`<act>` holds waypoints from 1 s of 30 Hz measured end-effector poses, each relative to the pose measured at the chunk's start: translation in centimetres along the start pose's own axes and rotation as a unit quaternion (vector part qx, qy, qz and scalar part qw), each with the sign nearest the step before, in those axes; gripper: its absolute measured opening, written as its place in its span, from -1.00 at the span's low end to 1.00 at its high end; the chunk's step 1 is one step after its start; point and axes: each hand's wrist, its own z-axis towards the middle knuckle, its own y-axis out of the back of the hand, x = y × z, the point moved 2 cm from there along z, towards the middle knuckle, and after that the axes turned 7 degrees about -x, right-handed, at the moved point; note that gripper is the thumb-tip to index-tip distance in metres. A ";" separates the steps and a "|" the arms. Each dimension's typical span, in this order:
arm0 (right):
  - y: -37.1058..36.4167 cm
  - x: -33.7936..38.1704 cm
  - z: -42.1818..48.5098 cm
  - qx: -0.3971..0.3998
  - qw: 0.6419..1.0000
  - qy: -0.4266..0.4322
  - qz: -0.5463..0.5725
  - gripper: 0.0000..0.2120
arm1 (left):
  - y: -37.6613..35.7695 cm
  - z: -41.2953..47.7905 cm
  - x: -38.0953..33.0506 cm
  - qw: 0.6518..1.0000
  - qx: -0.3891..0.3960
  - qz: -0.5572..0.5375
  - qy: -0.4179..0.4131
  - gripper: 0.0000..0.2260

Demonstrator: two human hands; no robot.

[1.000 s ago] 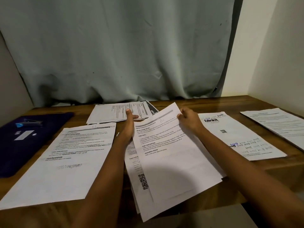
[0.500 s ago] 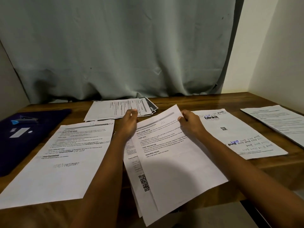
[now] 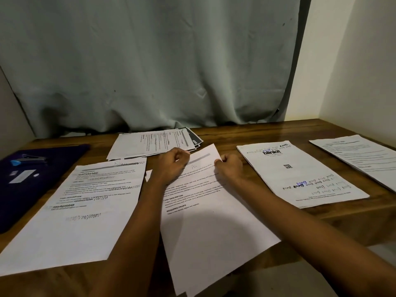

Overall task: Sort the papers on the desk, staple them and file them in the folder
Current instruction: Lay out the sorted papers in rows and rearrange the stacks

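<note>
The top sheet (image 3: 205,221) has slid square over its stack (image 3: 148,176), left hand (image 3: 171,166) and right hand (image 3: 230,168) pinching its far edge.

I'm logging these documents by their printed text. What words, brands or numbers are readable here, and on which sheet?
"blinkit": near the top of the QR-code sheet, right of centre.
"TASK DESCRIPTION": heading on the centre sheet.
"REQUIRED PROPS": same sheet, just below.
Too small or blurred to read: all body text, the handwriting on the QR-code sheet, the left sheet, the far stack and the right-edge sheet. No legible numbers.
</note>
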 end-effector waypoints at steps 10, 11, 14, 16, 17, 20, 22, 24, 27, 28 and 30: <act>2.3 0.7 3.3 0.064 0.995 -0.080 0.017 -0.82 | -0.1 -0.7 -0.8 0.995 -0.019 -0.078 0.058 -0.56; 2.5 0.7 3.7 0.092 0.993 -0.077 -0.005 -0.82 | -0.2 -0.6 -0.7 0.993 -0.024 -0.093 0.072 -0.56; 3.1 0.2 3.7 0.162 0.986 -0.026 -0.043 -0.87 | -0.2 -0.5 -0.4 0.984 -0.023 -0.145 0.100 -0.65; 3.0 -0.1 3.3 0.200 0.979 0.017 -0.038 -0.95 | -0.2 -0.6 0.0 0.979 0.000 -0.176 0.104 -0.75; 2.9 -0.1 3.2 0.212 0.975 0.039 -0.053 -0.97 | -0.1 -0.6 0.1 0.979 0.014 -0.180 0.092 -0.79; 2.3 -0.6 3.4 0.208 0.964 0.094 -0.135 -0.89 | 0.2 -0.6 0.4 0.982 0.059 -0.173 0.041 -0.93; 2.2 -0.8 3.4 0.207 0.961 0.107 -0.149 -0.84 | 0.3 -0.4 0.7 0.976 0.098 -0.192 0.018 -0.90; 2.2 -0.9 3.4 0.213 0.961 0.106 -0.142 -0.84 | 0.4 -0.3 1.1 0.974 0.130 -0.184 0.000 -0.77; 2.1 -0.8 3.3 0.213 0.962 0.102 -0.139 -0.86 | 0.7 0.0 1.7 0.976 0.150 -0.158 -0.009 -0.63; 2.0 -0.8 3.3 0.210 0.963 0.099 -0.138 -0.86 | 0.8 -0.1 1.7 0.976 0.154 -0.155 -0.005 -0.62; 2.1 -0.9 3.2 0.197 0.968 0.092 -0.128 -0.85 | 0.9 0.0 1.9 0.977 0.156 -0.147 -0.001 -0.60</act>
